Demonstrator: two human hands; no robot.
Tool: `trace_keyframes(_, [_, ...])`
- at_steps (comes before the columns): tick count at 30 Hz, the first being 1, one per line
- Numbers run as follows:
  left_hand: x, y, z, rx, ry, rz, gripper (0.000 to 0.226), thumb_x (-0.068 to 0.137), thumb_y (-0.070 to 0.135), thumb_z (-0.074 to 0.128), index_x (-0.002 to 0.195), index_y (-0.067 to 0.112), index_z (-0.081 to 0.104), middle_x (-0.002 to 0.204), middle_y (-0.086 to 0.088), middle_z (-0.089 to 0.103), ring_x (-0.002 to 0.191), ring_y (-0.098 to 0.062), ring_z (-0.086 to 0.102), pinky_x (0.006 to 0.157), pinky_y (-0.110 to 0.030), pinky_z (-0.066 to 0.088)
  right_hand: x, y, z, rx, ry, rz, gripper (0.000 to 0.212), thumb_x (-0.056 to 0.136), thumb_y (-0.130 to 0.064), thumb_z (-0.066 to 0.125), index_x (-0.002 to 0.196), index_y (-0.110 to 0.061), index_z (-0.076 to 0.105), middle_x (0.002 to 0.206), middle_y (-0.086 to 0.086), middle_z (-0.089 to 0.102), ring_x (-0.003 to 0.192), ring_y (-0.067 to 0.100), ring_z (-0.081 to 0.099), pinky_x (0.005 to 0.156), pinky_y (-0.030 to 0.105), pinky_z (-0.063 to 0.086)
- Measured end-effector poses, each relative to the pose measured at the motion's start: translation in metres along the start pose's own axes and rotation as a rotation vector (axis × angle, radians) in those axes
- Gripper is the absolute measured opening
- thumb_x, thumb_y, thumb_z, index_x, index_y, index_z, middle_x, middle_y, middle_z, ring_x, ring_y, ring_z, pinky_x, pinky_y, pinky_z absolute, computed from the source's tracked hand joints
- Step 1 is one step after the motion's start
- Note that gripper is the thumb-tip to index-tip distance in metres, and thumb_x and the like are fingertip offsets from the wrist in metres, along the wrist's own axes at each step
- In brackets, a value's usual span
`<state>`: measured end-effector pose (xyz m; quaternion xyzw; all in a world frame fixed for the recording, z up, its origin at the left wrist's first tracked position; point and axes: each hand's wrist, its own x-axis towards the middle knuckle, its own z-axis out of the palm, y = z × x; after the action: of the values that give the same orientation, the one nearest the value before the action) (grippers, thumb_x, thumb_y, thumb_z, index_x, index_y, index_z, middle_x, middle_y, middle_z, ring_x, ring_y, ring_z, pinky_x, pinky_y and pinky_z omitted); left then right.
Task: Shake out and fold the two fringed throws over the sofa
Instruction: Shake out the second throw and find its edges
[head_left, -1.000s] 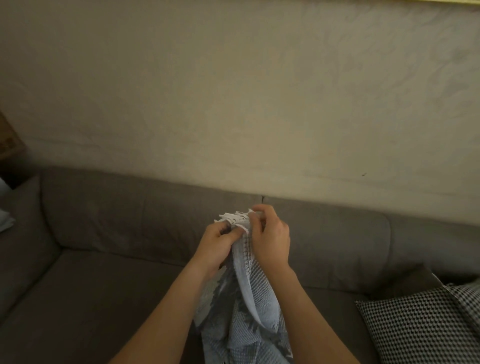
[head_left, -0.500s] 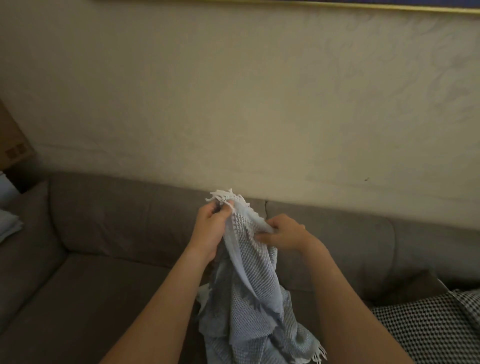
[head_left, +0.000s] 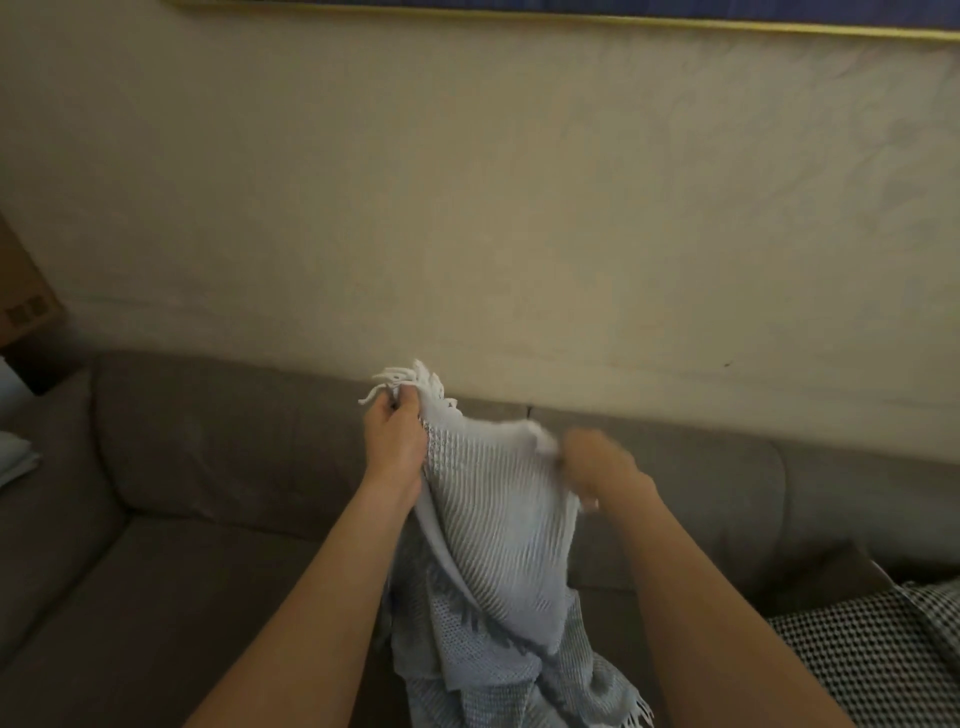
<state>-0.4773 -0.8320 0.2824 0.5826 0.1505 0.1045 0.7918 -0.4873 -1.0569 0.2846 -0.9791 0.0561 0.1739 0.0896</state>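
Head view: the left hand (head_left: 393, 439) is closed around one fringed corner of a pale blue-grey throw (head_left: 496, 525), white tassels sticking up above the fist. The right hand (head_left: 597, 465), motion-blurred, pinches the top edge of the same throw further along, so the cloth is stretched between both hands. The rest hangs in loose folds down over the grey sofa (head_left: 218, 457) seat. A black-and-white checked cushion (head_left: 878, 660) lies at the sofa's right end.
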Motion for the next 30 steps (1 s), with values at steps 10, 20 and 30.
trace_keyframes(10, [0.001,0.025,0.018,-0.115,-0.036,-0.069,0.020,0.110,0.019,0.055,0.108,0.005,0.070,0.110,-0.014,0.076,0.103,-0.026,0.075,0.088,-0.040,0.062,0.038,-0.026,-0.007,0.412,0.407,-0.369,0.060,0.088,0.000,0.051,0.148,0.000,0.040,0.164,0.023,0.025,0.151,0.034,0.029,0.118,0.050,0.036])
trace_keyframes(20, [0.002,0.007,0.027,-0.052,-0.050,-0.013,0.016,0.109,0.015,0.053,0.097,0.011,0.064,0.094,-0.013,0.063,0.091,-0.024,0.059,0.081,-0.045,0.051,0.010,-0.027,0.095,0.461,-0.059,-0.414,0.064,0.072,-0.041,0.087,0.125,-0.027,0.054,0.124,-0.010,0.063,0.114,0.008,0.063,0.098,0.030,0.054])
trace_keyframes(30, [-0.002,0.014,0.040,-0.217,-0.074,-0.066,0.022,0.113,0.009,0.040,0.101,0.011,0.059,0.094,-0.008,0.066,0.086,-0.019,0.064,0.076,-0.037,0.054,-0.003,-0.050,0.115,0.613,0.370,-0.311,0.011,0.088,-0.012,0.061,0.096,-0.016,0.055,0.075,-0.004,0.060,0.068,0.022,0.058,0.060,0.040,0.050])
